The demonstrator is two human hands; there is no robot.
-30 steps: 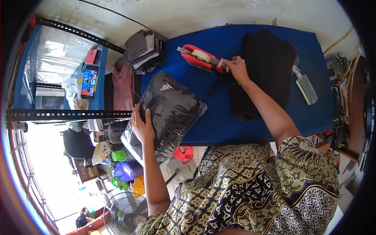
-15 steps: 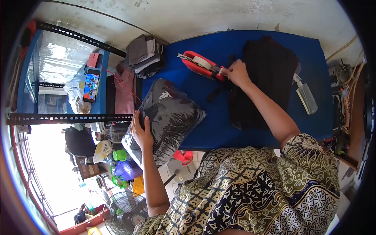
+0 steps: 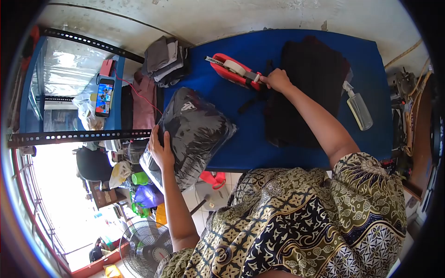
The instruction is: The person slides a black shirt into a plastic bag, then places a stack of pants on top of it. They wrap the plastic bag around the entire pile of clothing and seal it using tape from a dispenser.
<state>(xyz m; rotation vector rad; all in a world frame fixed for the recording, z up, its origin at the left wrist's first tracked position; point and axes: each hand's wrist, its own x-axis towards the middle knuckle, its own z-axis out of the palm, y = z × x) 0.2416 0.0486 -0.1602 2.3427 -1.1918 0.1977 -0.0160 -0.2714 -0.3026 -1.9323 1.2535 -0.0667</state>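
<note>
My left hand (image 3: 161, 150) lies on the left side of a clear plastic bag (image 3: 197, 134) with a folded black garment inside. Its fingers are stretched out and the thumb is apart. A red tape dispenser (image 3: 222, 70) holds a roll of pale tape (image 3: 234, 67), and a marker (image 3: 213, 60) lettered "PERMANENT" sticks out from its far left end. At the dispenser's right end my right hand (image 3: 278, 80) is closed, its fingertips pinching at the tape's end. Under my right forearm a pile of dark clothes (image 3: 306, 99) is spread on the blue table (image 3: 245, 150).
A spray bottle (image 3: 359, 112) lies right of the dark clothes. Folded clothes (image 3: 162, 60) are stacked at the back left. A metal-framed shelf (image 3: 83, 135) on the left bears a phone (image 3: 104, 98) with a red cable. A fan (image 3: 148, 248) stands below left.
The whole view has shifted slightly, so everything appears a little higher and further left. My right fingers look more curled at the dispenser's end. My left hand stays on the bag.
</note>
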